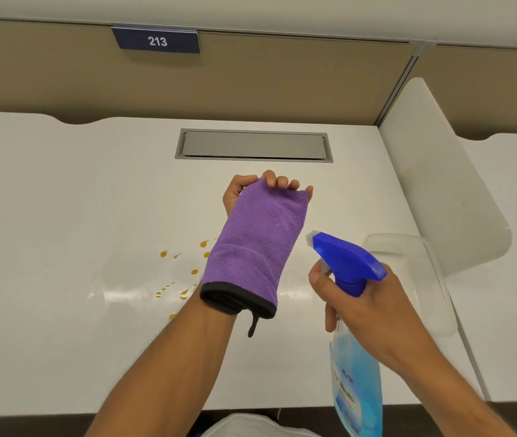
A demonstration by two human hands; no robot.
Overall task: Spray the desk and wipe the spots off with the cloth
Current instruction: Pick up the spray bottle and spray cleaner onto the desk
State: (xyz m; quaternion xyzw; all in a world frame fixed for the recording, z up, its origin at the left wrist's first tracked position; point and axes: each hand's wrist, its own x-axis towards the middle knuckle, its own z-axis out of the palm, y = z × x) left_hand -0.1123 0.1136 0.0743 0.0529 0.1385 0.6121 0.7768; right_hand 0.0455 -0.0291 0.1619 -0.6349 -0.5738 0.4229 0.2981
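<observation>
Head view: hands grip cloth (255, 244) and spray bottle (353, 357); bare desk (61, 200) spreads left of spots (181, 272).

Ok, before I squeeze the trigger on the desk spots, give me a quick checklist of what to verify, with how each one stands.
1. Right hand grips the clear bottle of blue liquid with the blue trigger head: ok.
2. Nozzle aimed at the amber droplets on the white desk: it points left, but the exact aim is unclear: cannot tell.
3. Spray path clear: not ok; the left hand holds the purple fleece cloth with black trim between nozzle and spots.
4. Cloth ready for wiping: ok.
5. Finger on trigger: cannot tell.
</observation>
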